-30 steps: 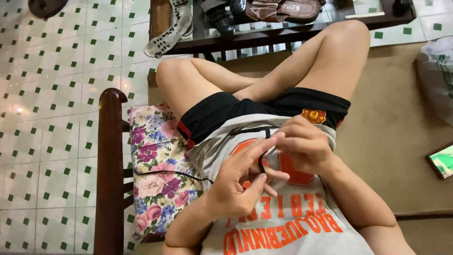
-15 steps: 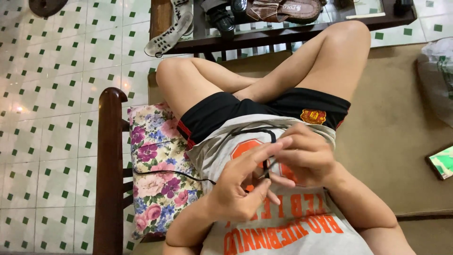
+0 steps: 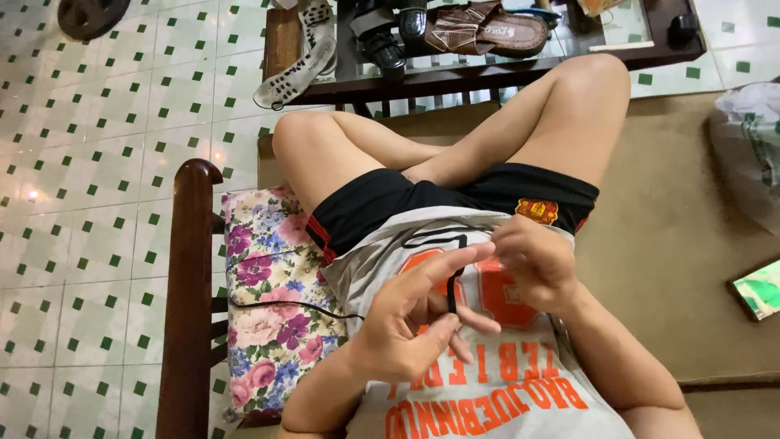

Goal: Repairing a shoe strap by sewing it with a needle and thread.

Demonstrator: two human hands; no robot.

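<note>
I sit cross-legged on a bench, looking down at my grey shirt with orange print (image 3: 487, 382) and black shorts (image 3: 406, 199). A thin black cord (image 3: 452, 284) hangs in front of my chest, between both hands. My left hand (image 3: 410, 321) pinches its lower part between thumb and fingers, with the index finger stretched toward the right hand. My right hand (image 3: 532, 264) is closed around the upper end. A loop of the cord (image 3: 431, 236) lies on the shirt, and another stretch (image 3: 284, 305) trails left across a cushion.
A floral cushion (image 3: 260, 301) lies against the dark wooden armrest (image 3: 188, 301) on my left. A low dark rack with sandals (image 3: 487, 32) stands beyond my knees on the green-and-white tiled floor (image 3: 89, 187). On the tan seat mat (image 3: 674, 244) are a white plastic bag (image 3: 747, 146) and a green packet (image 3: 760, 289).
My hands have drawn slightly apart. The right hand shifted right and the left fingers spread, so the black cord now shows between them.
</note>
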